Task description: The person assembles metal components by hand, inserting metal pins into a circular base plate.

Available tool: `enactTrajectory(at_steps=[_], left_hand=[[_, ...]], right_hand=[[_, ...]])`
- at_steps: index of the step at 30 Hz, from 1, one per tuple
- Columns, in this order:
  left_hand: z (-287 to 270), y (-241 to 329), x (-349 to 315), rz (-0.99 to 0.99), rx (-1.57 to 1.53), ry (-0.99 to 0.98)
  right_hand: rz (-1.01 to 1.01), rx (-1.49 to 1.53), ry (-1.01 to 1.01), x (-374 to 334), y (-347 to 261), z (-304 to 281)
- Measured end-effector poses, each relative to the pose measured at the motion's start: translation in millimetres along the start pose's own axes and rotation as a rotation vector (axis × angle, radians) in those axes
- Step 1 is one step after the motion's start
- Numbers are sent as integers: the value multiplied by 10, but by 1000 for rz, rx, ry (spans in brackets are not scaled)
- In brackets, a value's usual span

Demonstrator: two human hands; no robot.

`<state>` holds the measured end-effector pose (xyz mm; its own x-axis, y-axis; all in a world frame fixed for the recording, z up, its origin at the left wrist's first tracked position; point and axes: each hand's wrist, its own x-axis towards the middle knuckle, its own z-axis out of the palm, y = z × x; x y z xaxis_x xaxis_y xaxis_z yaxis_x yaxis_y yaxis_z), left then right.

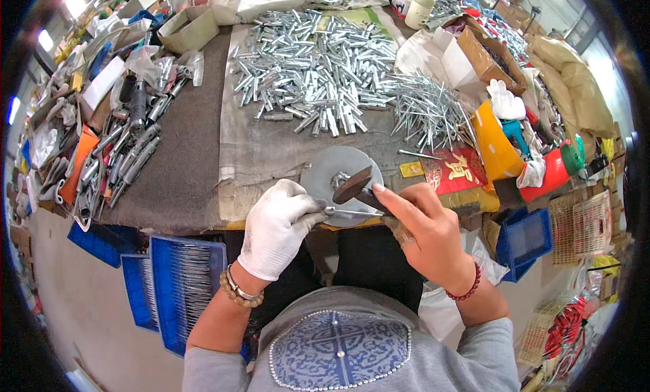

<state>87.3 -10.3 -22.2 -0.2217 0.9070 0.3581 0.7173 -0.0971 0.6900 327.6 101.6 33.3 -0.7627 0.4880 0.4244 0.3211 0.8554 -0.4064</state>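
Note:
My left hand (279, 219), in a white glove, pinches the end of a thin, shiny metal rod (352, 212) between thumb and fingers. The rod lies level across the near edge of a round grey metal disc (318, 170). My bare right hand (428, 228) is closed around a hammer (353, 185), forefinger stretched along it. The dark head of the hammer is above the disc, just over the rod. The rod's far tip reaches close to my right fingers; whether they touch it I cannot tell. A few small metal pieces (340, 179) show on the disc, partly behind the hammer head.
Beyond the disc lie a heap of short metal tubes (311, 67) and a pile of thin rods (430, 111). Sockets and tools (132, 145) crowd the left. A red envelope (455, 172) and an orange-yellow container (496, 143) are at right. Blue crates (222, 260) stand below the table edge.

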Motion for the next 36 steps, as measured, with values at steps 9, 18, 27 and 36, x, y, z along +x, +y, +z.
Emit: enactTrajectory(at_steps=[9,18,27,36], left_hand=[[-15,13,-5,-52,-54,4],[-13,-75,-26,-44,-124,-7],[-24,-11,-88,29,3,18],[210,338,-476,-617,-484,89]], right_hand=[[-50,-91,-87,-40,-74,-18],[-67,-121,1,149,184,147],[159,96,-188,-108,-143,276],[671,854,-500,-219,-255,413]])
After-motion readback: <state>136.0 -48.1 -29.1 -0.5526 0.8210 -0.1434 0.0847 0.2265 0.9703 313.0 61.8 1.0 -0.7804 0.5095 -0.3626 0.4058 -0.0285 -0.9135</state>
